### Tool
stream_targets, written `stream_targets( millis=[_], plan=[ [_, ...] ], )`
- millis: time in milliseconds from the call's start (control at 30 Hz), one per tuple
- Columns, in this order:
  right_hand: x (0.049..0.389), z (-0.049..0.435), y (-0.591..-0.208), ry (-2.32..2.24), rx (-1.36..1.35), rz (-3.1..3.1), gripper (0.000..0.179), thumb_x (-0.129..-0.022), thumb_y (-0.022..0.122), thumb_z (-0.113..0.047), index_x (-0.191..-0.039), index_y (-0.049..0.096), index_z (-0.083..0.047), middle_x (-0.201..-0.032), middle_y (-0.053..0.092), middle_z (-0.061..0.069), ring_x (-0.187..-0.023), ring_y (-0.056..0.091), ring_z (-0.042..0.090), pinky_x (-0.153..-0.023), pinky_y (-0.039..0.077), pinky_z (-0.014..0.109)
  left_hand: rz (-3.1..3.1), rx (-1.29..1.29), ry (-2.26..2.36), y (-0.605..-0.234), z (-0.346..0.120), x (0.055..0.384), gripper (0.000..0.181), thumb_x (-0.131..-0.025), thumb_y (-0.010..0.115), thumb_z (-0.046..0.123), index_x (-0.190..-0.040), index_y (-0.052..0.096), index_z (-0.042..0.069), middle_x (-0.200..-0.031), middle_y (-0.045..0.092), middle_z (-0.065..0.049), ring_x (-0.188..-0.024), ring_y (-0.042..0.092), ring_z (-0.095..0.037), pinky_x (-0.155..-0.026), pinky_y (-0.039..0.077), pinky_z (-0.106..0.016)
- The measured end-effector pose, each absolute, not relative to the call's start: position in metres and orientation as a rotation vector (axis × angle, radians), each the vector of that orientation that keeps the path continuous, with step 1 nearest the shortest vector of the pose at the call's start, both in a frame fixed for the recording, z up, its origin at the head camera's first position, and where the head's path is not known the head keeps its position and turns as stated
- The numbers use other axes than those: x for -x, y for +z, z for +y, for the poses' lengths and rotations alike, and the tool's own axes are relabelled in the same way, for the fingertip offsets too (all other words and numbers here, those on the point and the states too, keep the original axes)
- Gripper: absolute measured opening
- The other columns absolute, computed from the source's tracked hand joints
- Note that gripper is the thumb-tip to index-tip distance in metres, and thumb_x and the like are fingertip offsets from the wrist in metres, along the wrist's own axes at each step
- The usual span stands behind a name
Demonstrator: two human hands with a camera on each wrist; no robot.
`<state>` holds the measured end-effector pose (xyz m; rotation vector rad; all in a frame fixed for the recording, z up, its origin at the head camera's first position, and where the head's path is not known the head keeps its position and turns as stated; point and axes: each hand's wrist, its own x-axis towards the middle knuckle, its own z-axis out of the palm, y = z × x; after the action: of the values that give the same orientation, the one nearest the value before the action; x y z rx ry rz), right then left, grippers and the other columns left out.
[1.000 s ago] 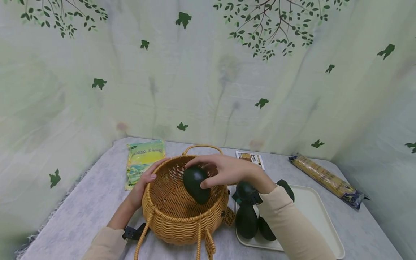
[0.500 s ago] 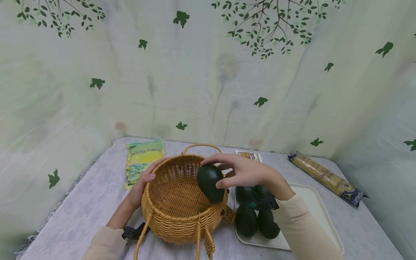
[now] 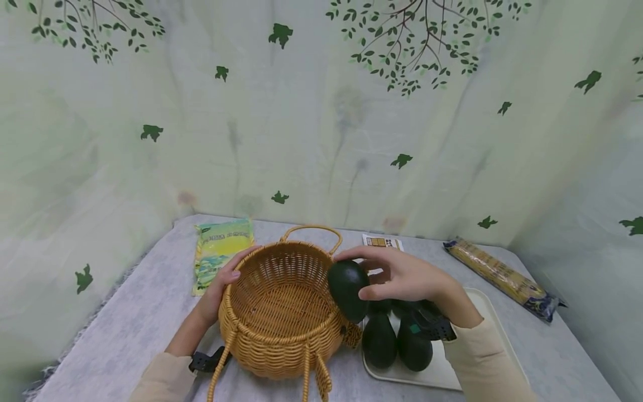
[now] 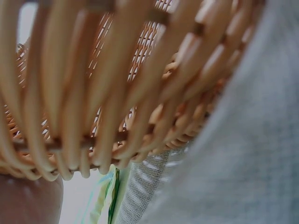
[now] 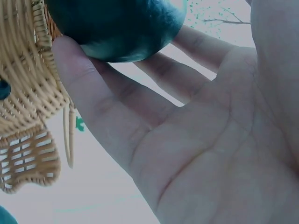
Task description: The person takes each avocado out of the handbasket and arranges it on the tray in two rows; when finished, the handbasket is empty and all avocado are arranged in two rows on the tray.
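Observation:
A round wicker basket point(image 3: 281, 346) stands mid-table, its inside bare in the head view. My left hand point(image 3: 216, 290) holds its left rim, thumb over the edge; in the left wrist view the woven wall point(image 4: 107, 84) fills much of the picture. With thumb and fingertips my right hand point(image 3: 402, 273) pinches a dark green avocado point(image 3: 346, 287), raised beside the basket's right rim near the tray. In the right wrist view this avocado point(image 5: 117, 28) sits between the fingertips, away from the palm. Several more avocados point(image 3: 379, 340) lie on the cream tray point(image 3: 442, 368), partly hidden by the right hand and wrist.
Behind the basket's left side lies a green-yellow packet point(image 3: 221, 245). A small white printed card point(image 3: 383, 241) lies at the back, and a long golden-brown packet point(image 3: 502, 276) at the right. The basket's looped handle point(image 3: 313, 227) rises at its back.
My right hand has moved right with the avocado, from above the basket's inside to beyond its right rim. The left hand has kept its place on the basket.

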<state>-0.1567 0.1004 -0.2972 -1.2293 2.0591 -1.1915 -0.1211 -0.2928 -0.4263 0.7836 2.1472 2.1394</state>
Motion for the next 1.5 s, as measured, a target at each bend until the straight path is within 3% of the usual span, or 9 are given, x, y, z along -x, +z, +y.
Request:
stream_targets(
  millis=[300, 667, 1067, 1267, 1367, 1500],
  plan=[
    [0.151, 0.133, -0.310, -1.231, 1.207, 2.091, 0.058, -0.096, 0.065, -0.012, -0.152, 0.049, -0.020, -0.145, 0.056, 0.009, -0.116, 0.068, 0.025, -0.091, 0.059, 0.039, 2.171, -0.794, 2.122, -0.429, -0.292, 0.122, 0.061, -0.104, 0.026, 0.024, -0.163, 0.027, 0.012, -0.157, 0.039, -0.007, -0.142, 0.044, -0.027, -0.107, 0.046, -0.044],
    [0.139, 0.176, -0.330, -1.299, 1.159, 2.141, 0.060, -0.097, 0.064, -0.004, -0.153, 0.047, -0.017, -0.147, 0.051, 0.018, -0.117, 0.067, 0.023, -0.087, 0.059, 0.037, 2.171, -0.797, 2.122, -0.429, -0.295, 0.121, 0.061, -0.104, 0.026, 0.023, -0.163, 0.026, 0.012, -0.157, 0.039, -0.005, -0.141, 0.045, -0.026, -0.106, 0.047, -0.043],
    [0.117, 0.222, -0.352, -1.349, 0.956, 2.295, 0.056, -0.098, 0.064, -0.006, -0.151, 0.050, -0.017, -0.151, 0.052, 0.004, -0.124, 0.062, 0.008, -0.086, 0.058, 0.034, 2.139, -0.783, 2.134, -0.430, -0.294, 0.121, 0.063, -0.103, 0.027, 0.024, -0.163, 0.021, 0.005, -0.157, 0.036, -0.013, -0.142, 0.044, -0.029, -0.106, 0.047, -0.045],
    [0.106, 0.239, -0.365, -1.378, 0.823, 2.275, 0.055, -0.099, 0.062, -0.007, -0.151, 0.048, -0.014, -0.153, 0.040, 0.026, -0.122, 0.063, 0.012, -0.083, 0.060, 0.037, 2.135, -0.809, 2.130, -0.431, -0.293, 0.119, 0.062, -0.104, 0.025, 0.023, -0.163, 0.021, 0.006, -0.157, 0.038, -0.007, -0.142, 0.045, -0.025, -0.106, 0.047, -0.041],
    [0.103, 0.248, -0.371, -1.375, 0.765, 2.290, 0.055, -0.100, 0.062, -0.009, -0.152, 0.046, -0.013, -0.155, 0.041, 0.012, -0.124, 0.062, 0.016, -0.084, 0.060, 0.038, 2.135, -0.819, 2.134, -0.430, -0.293, 0.120, 0.062, -0.104, 0.025, 0.022, -0.163, 0.021, 0.006, -0.157, 0.039, -0.006, -0.142, 0.045, -0.025, -0.106, 0.047, -0.041],
    [0.101, 0.258, -0.377, -1.366, 0.709, 2.311, 0.056, -0.102, 0.061, -0.010, -0.155, 0.043, -0.012, -0.150, 0.044, -0.012, -0.128, 0.058, 0.038, -0.085, 0.059, 0.038, 2.145, -0.809, 2.141, -0.429, -0.293, 0.122, 0.060, -0.104, 0.025, 0.022, -0.163, 0.024, 0.007, -0.156, 0.040, -0.005, -0.141, 0.046, -0.025, -0.106, 0.047, -0.040]
  ],
)
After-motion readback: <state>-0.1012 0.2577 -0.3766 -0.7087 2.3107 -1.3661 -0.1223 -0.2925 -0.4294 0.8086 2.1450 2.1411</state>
